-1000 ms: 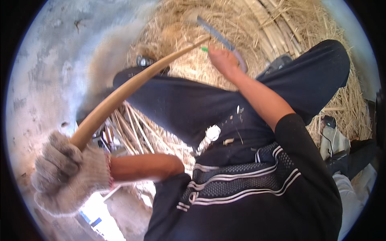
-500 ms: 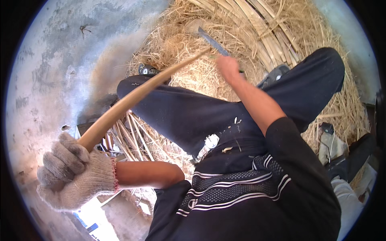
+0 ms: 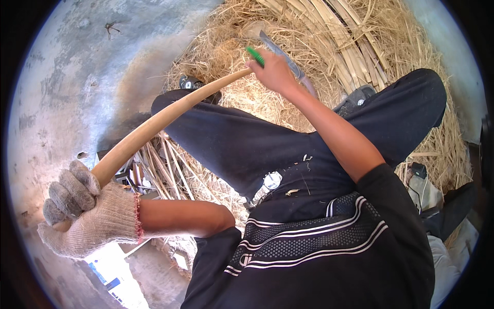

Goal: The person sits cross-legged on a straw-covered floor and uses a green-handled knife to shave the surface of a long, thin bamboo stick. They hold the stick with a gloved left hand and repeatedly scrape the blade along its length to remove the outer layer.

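Observation:
My left hand (image 3: 82, 211), in a pale knitted glove, is wrapped round the near end of a long, slightly curved wooden strip (image 3: 154, 123). The strip slants up and away across my left leg to my right hand. My bare right hand (image 3: 274, 71) is closed on a green-handled tool (image 3: 256, 56) beside the strip's far tip. The tool's working end is hidden. Beyond and partly behind the right hand is a broad-bladed knife (image 3: 280, 53) with a pale handle, over the straw; whether any fingers touch it cannot be told.
Straw-like shavings (image 3: 226, 59) cover the floor between my legs (image 3: 221, 134). A bundle of long strips (image 3: 345, 46) lies at the far right, and thinner sticks (image 3: 162, 165) lie left. A stained wall (image 3: 103, 67) stands along the left side.
My right hand has shifted slightly left and away, and the green handle now shows clearly. The gloved left hand has moved a little left and up with the strip. The broad-bladed knife shows more fully.

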A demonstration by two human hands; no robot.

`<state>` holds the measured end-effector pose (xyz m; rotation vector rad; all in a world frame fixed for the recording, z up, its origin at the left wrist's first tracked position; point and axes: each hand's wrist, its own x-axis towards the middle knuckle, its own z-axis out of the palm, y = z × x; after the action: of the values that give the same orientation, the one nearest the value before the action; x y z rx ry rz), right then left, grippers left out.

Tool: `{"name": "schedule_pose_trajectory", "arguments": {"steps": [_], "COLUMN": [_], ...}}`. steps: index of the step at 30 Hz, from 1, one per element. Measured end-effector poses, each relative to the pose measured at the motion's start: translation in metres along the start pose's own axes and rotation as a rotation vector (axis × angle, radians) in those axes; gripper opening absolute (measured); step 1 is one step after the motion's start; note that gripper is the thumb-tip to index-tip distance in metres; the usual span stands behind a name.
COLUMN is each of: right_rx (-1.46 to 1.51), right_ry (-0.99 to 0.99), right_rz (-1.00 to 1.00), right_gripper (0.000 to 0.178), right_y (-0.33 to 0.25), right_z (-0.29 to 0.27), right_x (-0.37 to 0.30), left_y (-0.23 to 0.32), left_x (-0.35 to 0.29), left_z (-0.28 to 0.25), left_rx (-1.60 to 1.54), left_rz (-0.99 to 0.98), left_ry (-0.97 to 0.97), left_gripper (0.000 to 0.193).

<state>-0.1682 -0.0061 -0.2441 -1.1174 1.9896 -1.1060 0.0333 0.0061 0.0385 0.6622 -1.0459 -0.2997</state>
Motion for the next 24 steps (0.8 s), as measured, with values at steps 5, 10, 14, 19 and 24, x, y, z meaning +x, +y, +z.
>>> {"name": "schedule_pose_trajectory", "arguments": {"steps": [5, 10, 14, 19, 24], "right_rx": [0.216, 0.356, 0.259, 0.145, 0.160], "right_ry": [-0.051, -0.009, -0.003, 0.107, 0.149], "right_rz": [0.328, 0.354, 0.295, 0.401, 0.571], "right_gripper": [0.028, 0.021, 0.022, 0.024, 0.032], "right_y": [0.027, 0.048, 0.052, 0.052, 0.078], "right_z": [0.012, 0.030, 0.035, 0.036, 0.005], "right_x": [0.023, 0.035, 0.042, 0.057, 0.074], "left_y": [0.004, 0.003, 0.003, 0.006, -0.007], "left_x": [-0.003, -0.008, -0.003, -0.004, 0.007], "left_z": [0.003, 0.006, -0.005, -0.013, -0.028], "left_rx": [-0.023, 0.007, 0.029, 0.135, -0.193], "left_rz": [0.017, 0.059, 0.088, 0.086, 0.077], "left_ry": [-0.070, -0.054, -0.134, -0.182, -0.375], "left_gripper": [0.046, 0.047, 0.046, 0.044, 0.036]}}
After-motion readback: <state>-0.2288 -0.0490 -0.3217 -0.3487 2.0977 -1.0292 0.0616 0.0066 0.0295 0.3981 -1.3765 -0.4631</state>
